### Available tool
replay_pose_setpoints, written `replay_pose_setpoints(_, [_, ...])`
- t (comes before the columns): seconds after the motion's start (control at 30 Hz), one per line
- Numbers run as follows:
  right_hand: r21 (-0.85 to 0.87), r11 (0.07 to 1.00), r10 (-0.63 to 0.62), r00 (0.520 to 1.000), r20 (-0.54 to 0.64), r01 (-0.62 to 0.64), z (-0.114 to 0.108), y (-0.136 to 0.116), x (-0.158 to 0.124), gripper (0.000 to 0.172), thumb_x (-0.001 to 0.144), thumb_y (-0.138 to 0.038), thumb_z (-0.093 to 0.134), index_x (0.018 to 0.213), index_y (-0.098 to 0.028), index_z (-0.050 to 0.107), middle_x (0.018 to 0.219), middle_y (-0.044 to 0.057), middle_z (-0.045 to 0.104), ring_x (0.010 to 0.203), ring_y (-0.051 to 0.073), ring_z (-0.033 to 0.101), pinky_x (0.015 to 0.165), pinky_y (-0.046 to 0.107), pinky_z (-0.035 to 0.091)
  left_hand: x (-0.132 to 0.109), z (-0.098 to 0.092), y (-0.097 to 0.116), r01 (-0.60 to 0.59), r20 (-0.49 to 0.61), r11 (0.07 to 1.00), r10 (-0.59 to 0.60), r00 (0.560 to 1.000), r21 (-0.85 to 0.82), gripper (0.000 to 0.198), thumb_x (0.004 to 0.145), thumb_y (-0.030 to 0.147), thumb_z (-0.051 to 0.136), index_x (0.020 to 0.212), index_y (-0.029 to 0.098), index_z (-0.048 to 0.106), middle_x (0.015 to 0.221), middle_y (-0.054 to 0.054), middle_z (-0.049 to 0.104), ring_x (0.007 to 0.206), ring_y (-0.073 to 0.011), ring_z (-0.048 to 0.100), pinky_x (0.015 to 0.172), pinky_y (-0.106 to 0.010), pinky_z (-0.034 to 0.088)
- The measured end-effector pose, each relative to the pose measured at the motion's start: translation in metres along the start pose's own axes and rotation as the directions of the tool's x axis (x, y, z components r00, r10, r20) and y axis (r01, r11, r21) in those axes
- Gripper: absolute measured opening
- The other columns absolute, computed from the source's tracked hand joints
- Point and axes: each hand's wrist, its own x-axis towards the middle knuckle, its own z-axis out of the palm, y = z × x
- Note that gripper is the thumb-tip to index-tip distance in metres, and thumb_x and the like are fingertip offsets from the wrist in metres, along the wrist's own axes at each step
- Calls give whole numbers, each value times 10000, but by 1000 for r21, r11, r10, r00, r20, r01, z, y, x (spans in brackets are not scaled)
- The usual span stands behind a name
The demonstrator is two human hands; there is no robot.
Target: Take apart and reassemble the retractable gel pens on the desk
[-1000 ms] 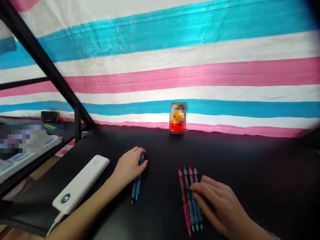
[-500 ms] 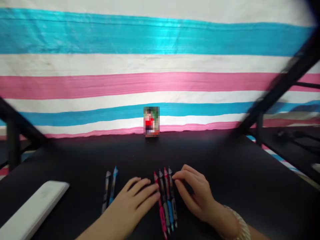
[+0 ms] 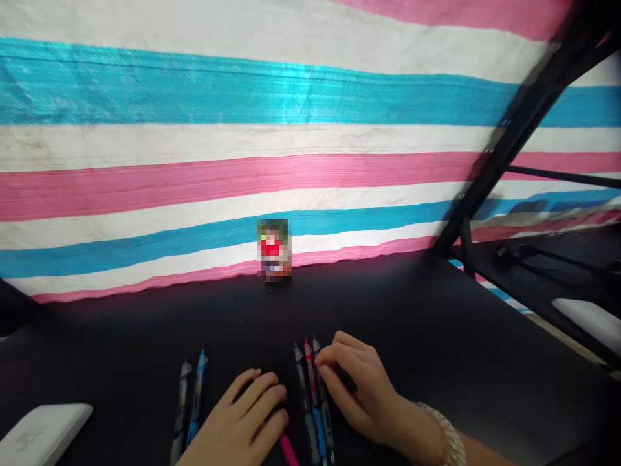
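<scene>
My left hand (image 3: 247, 421) lies low on the black table (image 3: 436, 336), fingers curled over a pink pen (image 3: 288, 450) whose grip end pokes out beneath them. Just right of it, three pens (image 3: 310, 395) lie side by side, black, red and black. My right hand (image 3: 359, 388) rests its bent fingertips against their upper ends, gripping none of them. Two more pens, a grey one (image 3: 180, 408) and a blue one (image 3: 198, 395), lie parallel to the left of my left hand.
A small blurred box (image 3: 274, 249) stands at the table's back edge against a pink, blue and white striped cloth (image 3: 194, 175). A white power bank (image 3: 39, 433) sits at the lower left. A black metal frame (image 3: 509, 123) and a side shelf (image 3: 557, 278) stand on the right.
My left hand left the two pens at the left, crossed to the group and drew the pink pen out. My right hand slid up to the pens' tops. The view swung right.
</scene>
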Motion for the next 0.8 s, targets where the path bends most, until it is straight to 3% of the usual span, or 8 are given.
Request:
replay_pose_setpoints(0.1, [2, 999, 32, 996, 88, -33, -2, -4, 3, 115, 943, -147, 466, 923, -177, 576, 715, 29, 599, 697, 182, 518, 609, 293, 413, -2, -1, -3, 43, -68, 999, -44, 997, -15, 511, 1077, 185, 250, 917, 214, 734, 876, -19, 770, 921, -199, 650, 1066, -374, 351])
replay_pose_setpoints(0.3, [-87, 994, -46, 961, 273, 72, 7, -3, 3, 208, 1011, -216, 451, 846, -188, 577, 751, 41, 636, 735, 198, 522, 627, 305, 404, -12, -17, -10, 171, -14, 980, -170, 985, 106, 439, 1012, 87, 311, 1140, 207, 713, 959, -69, 764, 866, -218, 675, 855, -366, 465])
replay_pose_setpoints(0.43, [-113, 987, -83, 970, 228, 111, 17, 3, -2, 310, 1063, -242, 399, 830, -184, 594, 724, 42, 648, 699, 189, 522, 598, 293, 416, -14, -19, -8, 116, -51, 976, -108, 993, 183, 409, 1038, 172, 315, 1108, 190, 718, 902, -67, 792, 779, -217, 730, 744, -321, 521])
replay_pose_setpoints(0.57, [-84, 992, -77, 987, 143, 89, 21, 4, -4, 359, 1063, -202, 394, 754, -188, 576, 663, 27, 609, 663, 173, 514, 567, 268, 417, -7, -18, -1, 124, -57, 980, -116, 992, 156, 385, 1053, 183, 301, 1061, 170, 686, 827, -63, 806, 684, -181, 771, 577, -221, 571])
replay_pose_setpoints(0.7, [-131, 978, -144, 982, 119, 160, 21, 2, -7, 329, 1016, -92, 392, 764, -184, 582, 635, 30, 581, 639, 181, 477, 553, 281, 407, -8, -13, 4, 204, 16, 978, -203, 979, -46, 353, 1035, 135, 308, 1087, 185, 654, 786, -57, 783, 623, -161, 761, 540, -179, 587])
replay_pose_setpoints(0.8, [-104, 984, -132, 987, 91, 142, 18, 2, -7, 255, 1009, -110, 439, 840, -183, 615, 658, 32, 606, 642, 181, 486, 566, 287, 417, -13, -9, 3, 295, 17, 939, -297, 955, -175, 267, 1032, 192, 404, 1135, 211, 649, 829, -52, 773, 688, -177, 767, 645, -206, 615])
